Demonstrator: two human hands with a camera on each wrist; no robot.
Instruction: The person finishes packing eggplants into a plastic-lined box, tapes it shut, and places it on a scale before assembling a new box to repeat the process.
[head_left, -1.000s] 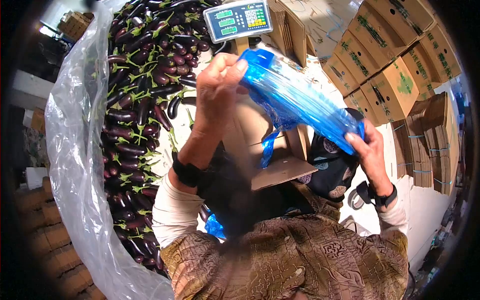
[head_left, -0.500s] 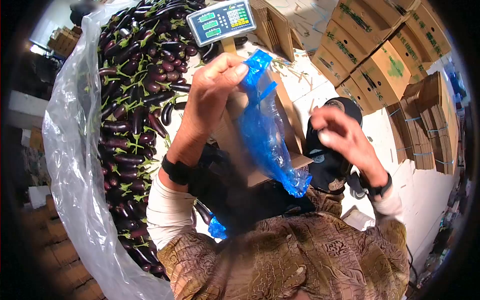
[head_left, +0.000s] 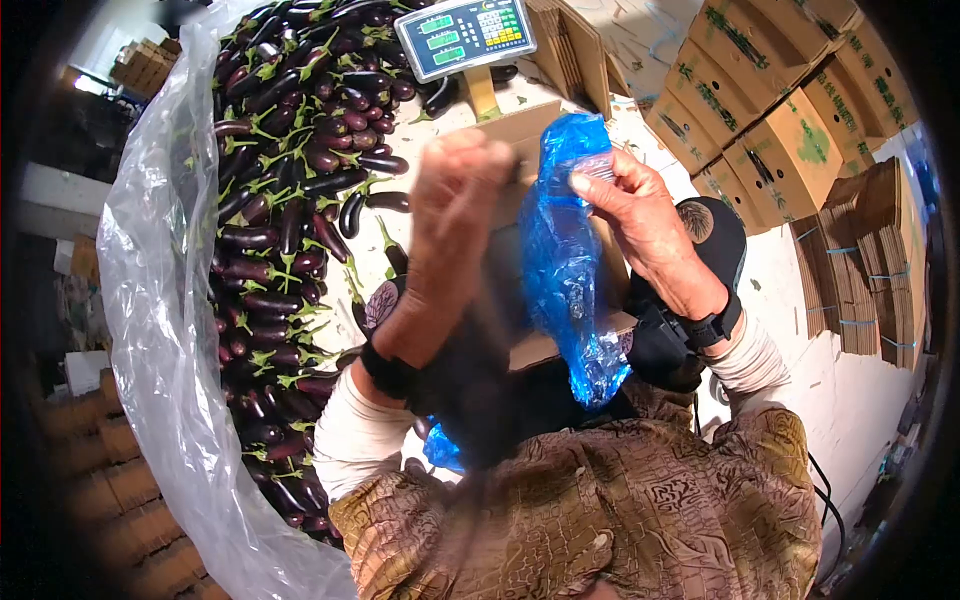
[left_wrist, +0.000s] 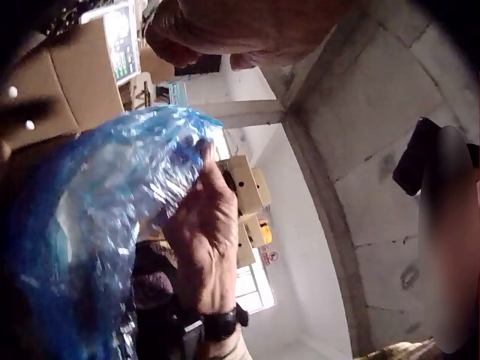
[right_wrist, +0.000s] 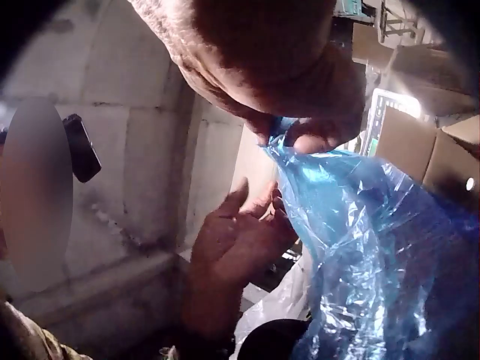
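A crinkled blue plastic bag (head_left: 565,250) hangs from my right hand (head_left: 645,210), which pinches its upper edge between thumb and fingers. In the right wrist view the bag's gathered edge (right_wrist: 281,142) shows between those fingertips. My left hand (head_left: 455,200), blurred in the head view, is raised to the left of the bag, apart from it. The right wrist view shows that left hand (right_wrist: 236,244) with loose fingers and nothing held. Below the bag, partly hidden by it and the left arm, stands an open cardboard box (head_left: 525,130).
A large heap of eggplants (head_left: 290,200) lies at left, bordered by clear plastic sheeting (head_left: 160,300). A scale display (head_left: 465,40) stands ahead. Cardboard boxes (head_left: 770,150) are stacked at right, beside tied flat cartons (head_left: 860,260). Another blue bag (head_left: 440,448) lies near my left elbow.
Both hands first held the blue bag stretched out; then it hung from the left hand alone. Now the right hand grips its top, and the left hand has let go and moved aside.
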